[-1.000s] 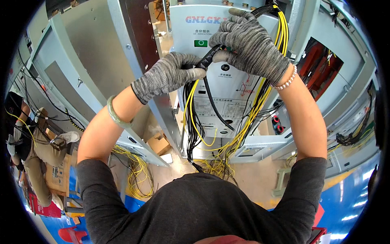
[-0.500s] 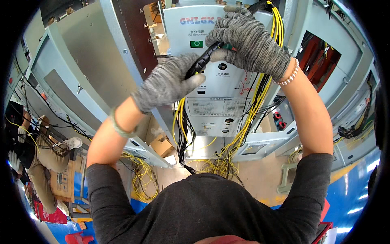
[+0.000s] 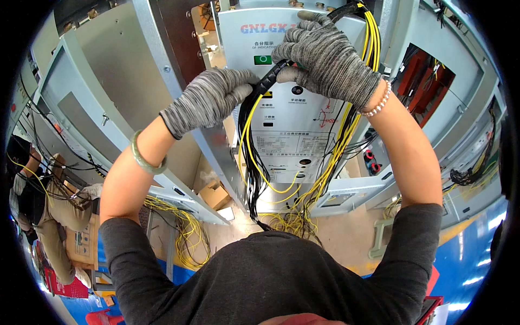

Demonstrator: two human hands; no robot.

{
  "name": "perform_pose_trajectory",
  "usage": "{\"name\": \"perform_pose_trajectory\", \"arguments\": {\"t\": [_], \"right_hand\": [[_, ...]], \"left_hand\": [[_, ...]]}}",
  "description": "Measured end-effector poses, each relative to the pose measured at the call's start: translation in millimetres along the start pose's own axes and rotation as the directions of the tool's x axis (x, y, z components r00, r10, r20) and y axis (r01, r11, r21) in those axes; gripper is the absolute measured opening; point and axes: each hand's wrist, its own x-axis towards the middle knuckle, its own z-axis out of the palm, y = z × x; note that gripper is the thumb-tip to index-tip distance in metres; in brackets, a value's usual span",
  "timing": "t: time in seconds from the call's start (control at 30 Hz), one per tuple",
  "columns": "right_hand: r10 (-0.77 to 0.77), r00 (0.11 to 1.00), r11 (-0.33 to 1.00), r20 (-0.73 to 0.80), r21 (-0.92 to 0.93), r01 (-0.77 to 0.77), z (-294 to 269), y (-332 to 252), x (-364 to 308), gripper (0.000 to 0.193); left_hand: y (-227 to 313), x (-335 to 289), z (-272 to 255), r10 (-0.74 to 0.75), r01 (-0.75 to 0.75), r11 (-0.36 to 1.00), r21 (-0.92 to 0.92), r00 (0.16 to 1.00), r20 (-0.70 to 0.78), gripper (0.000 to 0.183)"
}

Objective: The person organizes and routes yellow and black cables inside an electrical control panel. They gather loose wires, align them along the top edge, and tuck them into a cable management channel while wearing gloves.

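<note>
A thick wire bundle [image 3: 268, 81], bound in black spiral wrap on this stretch, runs slantwise between my gloved hands in front of a grey switchgear panel [image 3: 238, 38]. My right hand [image 3: 330, 59], in a grey knit glove, is closed round the wrapped stretch, its thumb underneath. Lower down, my left hand [image 3: 208, 100] pinches at the bundle's left edge, near where the wrap ends; its fingertips are partly hidden there. Below it, loose black wires [image 3: 252, 168] and yellow wires [image 3: 248, 130] hang down the panel.
More yellow wires [image 3: 371, 38] come down at the upper right. Coils of yellow wire [image 3: 189, 233] lie on the floor, near an open cardboard box [image 3: 214, 195]. Metal cabinet frames [image 3: 162, 59] stand on both sides. Another person [image 3: 59, 211] is at far left.
My left hand has shifted left and slightly up, from round the bundle to a pinch at its edge. The loose wires below swing out more. My right hand stays almost in place.
</note>
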Motion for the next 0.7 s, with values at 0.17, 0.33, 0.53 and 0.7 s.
{"name": "perform_pose_trajectory", "arguments": {"t": [0.17, 0.33, 0.53, 0.7], "right_hand": [[0.007, 0.999, 0.995, 0.047, -0.100, -0.003, 0.3, -1.5, -3.1, 0.033], [-0.090, 0.994, 0.993, 0.064, -0.071, 0.095, -14.7, -1.5, 0.7, 0.031], [-0.067, 0.995, 0.996, 0.068, -0.047, 0.070, -20.1, -0.3, 1.1, 0.032], [-0.107, 0.994, 0.993, 0.019, 0.045, 0.106, -19.2, 3.7, -2.7, 0.033]], "left_hand": [[14.2, -13.6, 2.3, -0.399, 0.440, 0.627, -0.642, 0.890, 0.221, 0.035], [21.1, -9.8, 19.1, -0.472, 0.551, 0.599, -0.582, 0.829, 0.299, 0.035], [-10.8, -6.9, 32.0, -0.246, 0.229, 0.865, -0.447, 0.969, 0.021, 0.034], [8.4, -7.4, 47.6, -0.276, 0.282, 0.620, -0.732, 0.952, 0.133, 0.017]]}}
